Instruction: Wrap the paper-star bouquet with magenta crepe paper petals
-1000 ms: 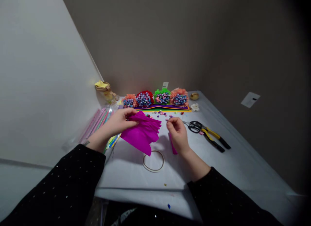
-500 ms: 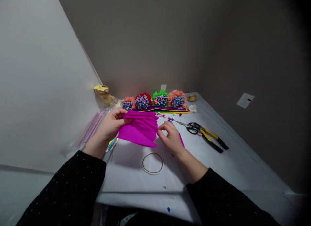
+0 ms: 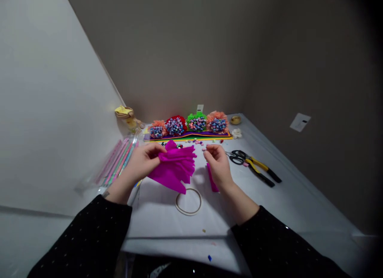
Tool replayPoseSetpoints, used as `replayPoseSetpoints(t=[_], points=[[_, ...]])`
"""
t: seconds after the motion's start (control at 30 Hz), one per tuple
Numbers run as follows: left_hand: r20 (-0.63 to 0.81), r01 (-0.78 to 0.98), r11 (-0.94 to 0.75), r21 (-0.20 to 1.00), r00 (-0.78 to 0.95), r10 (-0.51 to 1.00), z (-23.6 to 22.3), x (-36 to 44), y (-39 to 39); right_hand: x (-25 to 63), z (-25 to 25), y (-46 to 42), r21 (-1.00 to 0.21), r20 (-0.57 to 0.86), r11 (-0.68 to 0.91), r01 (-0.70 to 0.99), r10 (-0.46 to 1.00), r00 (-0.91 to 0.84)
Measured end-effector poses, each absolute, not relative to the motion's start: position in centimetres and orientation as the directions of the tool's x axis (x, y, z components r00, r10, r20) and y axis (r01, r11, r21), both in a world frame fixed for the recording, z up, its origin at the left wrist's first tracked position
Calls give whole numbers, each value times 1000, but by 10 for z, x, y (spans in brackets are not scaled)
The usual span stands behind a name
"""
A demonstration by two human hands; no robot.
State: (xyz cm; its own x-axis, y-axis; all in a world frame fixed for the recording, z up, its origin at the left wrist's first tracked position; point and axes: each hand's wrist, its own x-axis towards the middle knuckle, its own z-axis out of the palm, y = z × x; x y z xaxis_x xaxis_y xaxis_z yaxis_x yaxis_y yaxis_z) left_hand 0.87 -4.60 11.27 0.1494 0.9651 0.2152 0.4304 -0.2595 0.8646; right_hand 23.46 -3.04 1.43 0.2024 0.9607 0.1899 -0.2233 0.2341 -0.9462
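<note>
My left hand [image 3: 143,163] pinches the gathered end of a magenta crepe paper sheet [image 3: 176,166] between thumb and fingers. The sheet fans out to the right, with ruffled pleats along its right edge. My right hand [image 3: 220,166] is off the paper, a short way to its right. Its thumb and fingertips are closed, and whatever they hold is too small to make out. Partly behind that wrist, a folded magenta strip [image 3: 212,181] lies on the table. Below the sheet's lower corner is a thin pale hoop [image 3: 188,214], flat on the table.
Several crepe paper flowers with beaded centres [image 3: 197,122] rest on stacked coloured sheets [image 3: 188,137] at the back. Loose beads [image 3: 197,142] lie before them. Black-handled scissors [image 3: 237,160] and yellow-and-black pliers [image 3: 259,171] are on the right. Wrapped pastel strips [image 3: 116,164] lean at the left.
My right hand has let go of the sheet's right edge and moved slightly right and up. The sheet has tilted downward in my left hand, its lower corner now over the hoop.
</note>
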Motion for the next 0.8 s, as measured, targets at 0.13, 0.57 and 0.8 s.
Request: replayPoseSetpoints(t=[0.13, 0.57, 0.8], points=[[106, 615, -361, 701, 411, 906, 121, 24, -52, 237, 25, -43, -895, 431, 446, 16, 874, -225], [22, 713, -551, 434, 603, 797, 110, 60, -56, 221, 10, -45, -981, -110, -185, -53, 765, -635], [-50, 772, -400, 493, 485, 873, 101, 48, -51, 222, 2, -41, -983, -110, -170, -65, 841, -529]])
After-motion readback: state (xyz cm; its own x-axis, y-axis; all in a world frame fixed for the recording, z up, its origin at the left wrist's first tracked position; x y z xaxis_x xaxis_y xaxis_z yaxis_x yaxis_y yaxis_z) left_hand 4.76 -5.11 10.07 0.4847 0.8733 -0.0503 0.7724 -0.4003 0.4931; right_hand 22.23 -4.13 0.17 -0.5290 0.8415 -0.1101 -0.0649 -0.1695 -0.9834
